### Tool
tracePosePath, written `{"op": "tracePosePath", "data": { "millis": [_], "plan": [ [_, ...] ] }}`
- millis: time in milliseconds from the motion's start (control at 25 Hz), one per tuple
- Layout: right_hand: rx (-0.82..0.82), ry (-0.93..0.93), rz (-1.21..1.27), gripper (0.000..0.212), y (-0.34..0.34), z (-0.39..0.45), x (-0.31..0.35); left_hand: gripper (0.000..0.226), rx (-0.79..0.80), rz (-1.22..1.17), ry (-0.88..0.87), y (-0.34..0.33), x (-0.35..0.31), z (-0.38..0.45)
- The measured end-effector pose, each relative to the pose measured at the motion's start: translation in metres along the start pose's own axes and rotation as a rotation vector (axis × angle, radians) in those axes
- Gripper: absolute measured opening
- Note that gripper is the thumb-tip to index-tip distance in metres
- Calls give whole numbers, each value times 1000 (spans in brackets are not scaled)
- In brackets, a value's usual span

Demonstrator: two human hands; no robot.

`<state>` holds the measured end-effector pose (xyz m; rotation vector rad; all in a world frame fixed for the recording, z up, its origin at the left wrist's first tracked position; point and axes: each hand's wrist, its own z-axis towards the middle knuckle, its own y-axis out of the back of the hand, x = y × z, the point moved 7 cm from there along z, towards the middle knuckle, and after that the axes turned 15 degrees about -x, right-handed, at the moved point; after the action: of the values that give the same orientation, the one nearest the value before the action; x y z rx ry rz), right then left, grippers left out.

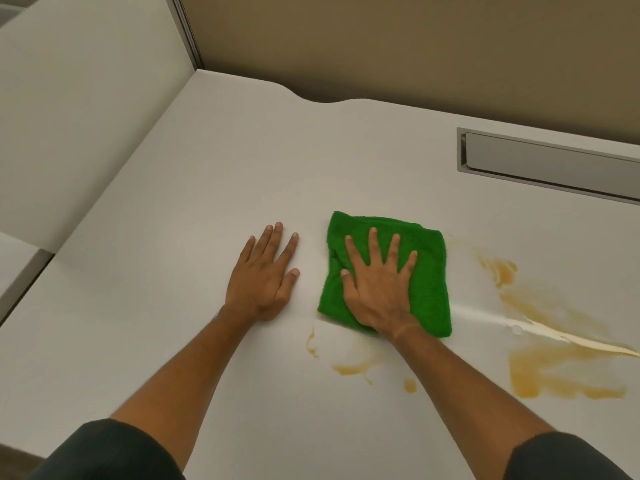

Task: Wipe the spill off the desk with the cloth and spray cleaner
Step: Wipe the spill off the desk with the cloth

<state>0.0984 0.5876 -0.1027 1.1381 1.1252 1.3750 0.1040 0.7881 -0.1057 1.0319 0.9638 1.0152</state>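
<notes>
Reaching forward over the desk (214, 168) from dark sleeves (104, 452) at the near edge, two bare forearms end in flat hands. Nearest on the white top lies the spill (561, 372) — an amber, thin, streaky liquid, smeared rather than pooled. Its largest patch sits low on the right, with a pale wet ridge running through it and a darker curl further back beside the cloth's right edge; smaller drips and a curved trail lie near the middle, between the forearms and just below the cloth. The left hand (263, 275) rests palm down on bare desk, fingers extended and loosely together, holding nothing. Just beside it, apart, the right hand (377, 282) presses palm down on the cloth (429, 271), fingers spread wide, gripping nothing between them. That cloth is bright green terry, folded to a rough square, lying flat, slightly rumpled near the thumb; its near edge touches the pale fringe of the smear. Farther back on the right a grey recessed tray (550, 164) is set into the desk — its lid looks shut, contents unseen. Beyond stand a white partition (86, 116) on the left and a tan wall (415, 46).
</notes>
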Motion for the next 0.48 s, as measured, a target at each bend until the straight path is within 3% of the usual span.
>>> {"op": "tracePosePath", "data": {
  "millis": [160, 360, 480],
  "plan": [
    [-20, 127, -7, 71, 1, -34, 17, 66, 0, -21, -2, -1, 1, 0],
    [-49, -134, -21, 66, 1, -18, -1, 66, -15, -24, 4, 2, 0, 0],
    [-53, -78, 21, 65, -2, 7, 19, 66, -20, -17, 5, 0, 0, 0]
  ]
}}
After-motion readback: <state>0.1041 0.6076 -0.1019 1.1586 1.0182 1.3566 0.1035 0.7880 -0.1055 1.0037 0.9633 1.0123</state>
